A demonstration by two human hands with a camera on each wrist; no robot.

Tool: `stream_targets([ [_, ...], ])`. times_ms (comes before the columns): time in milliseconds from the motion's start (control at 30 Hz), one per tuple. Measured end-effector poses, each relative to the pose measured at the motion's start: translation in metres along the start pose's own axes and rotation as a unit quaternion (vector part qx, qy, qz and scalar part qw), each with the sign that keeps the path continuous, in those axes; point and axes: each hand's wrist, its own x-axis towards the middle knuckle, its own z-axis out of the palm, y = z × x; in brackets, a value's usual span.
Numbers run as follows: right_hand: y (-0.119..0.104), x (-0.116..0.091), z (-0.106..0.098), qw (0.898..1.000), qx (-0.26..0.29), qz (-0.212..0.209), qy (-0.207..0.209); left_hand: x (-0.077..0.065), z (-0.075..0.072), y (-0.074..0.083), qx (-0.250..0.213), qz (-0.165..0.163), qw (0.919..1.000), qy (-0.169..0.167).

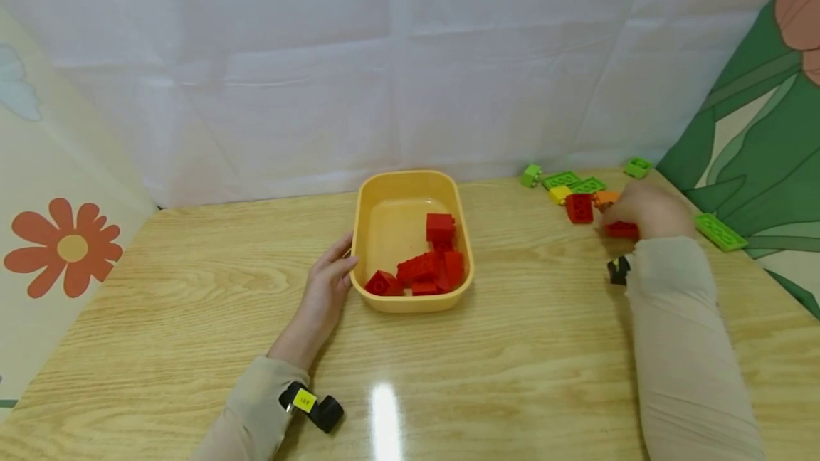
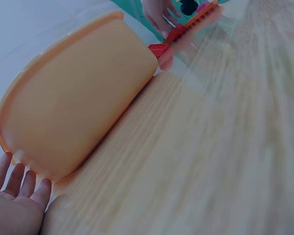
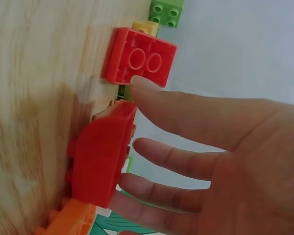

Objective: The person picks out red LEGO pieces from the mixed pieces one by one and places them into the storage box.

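Observation:
My left hand (image 1: 323, 290) holds the left side of a yellow plastic bin (image 1: 413, 306), thumb at the rim and fingers against the outer wall. Inside the bin lie several red toy bricks (image 1: 419, 269). Over the scattered bricks at the right reaches my right hand (image 1: 650, 212). Its fingertips are right at the edge of a red sloped brick (image 3: 100, 152) in the right wrist view, with the fingers parted. The thumb overlaps another red brick (image 3: 144, 58), whose hollow underside shows. An orange brick (image 3: 71, 218) sits beside the sloped one.
A yellow brick (image 1: 559, 195), green plates (image 1: 561, 180) and green bricks (image 1: 531, 176) lie near the white backdrop (image 1: 288, 77). One more green plate (image 1: 720, 232) is at the right edge, by a leaf-patterned panel (image 1: 749, 141). Bare wood table (image 1: 532, 361) stretches in front.

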Motion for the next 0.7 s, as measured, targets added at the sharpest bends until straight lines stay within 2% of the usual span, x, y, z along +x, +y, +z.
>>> stream_targets([
  [233, -0.008, -0.001, 0.006, 1.000, -0.006, 0.017, 0.023, 0.000, 0.001, 0.000, -0.001, 0.000, 1.0000, -0.001],
  [467, -0.012, 0.001, 0.007, 0.999, -0.013, 0.028, 0.028, 0.000, 0.001, -0.001, 0.005, -0.002, 1.0000, -0.001],
  [700, -0.012, 0.002, 0.005, 0.999, 0.001, 0.016, 0.029, 0.000, 0.000, -0.001, 0.003, 0.000, 1.0000, -0.002],
])
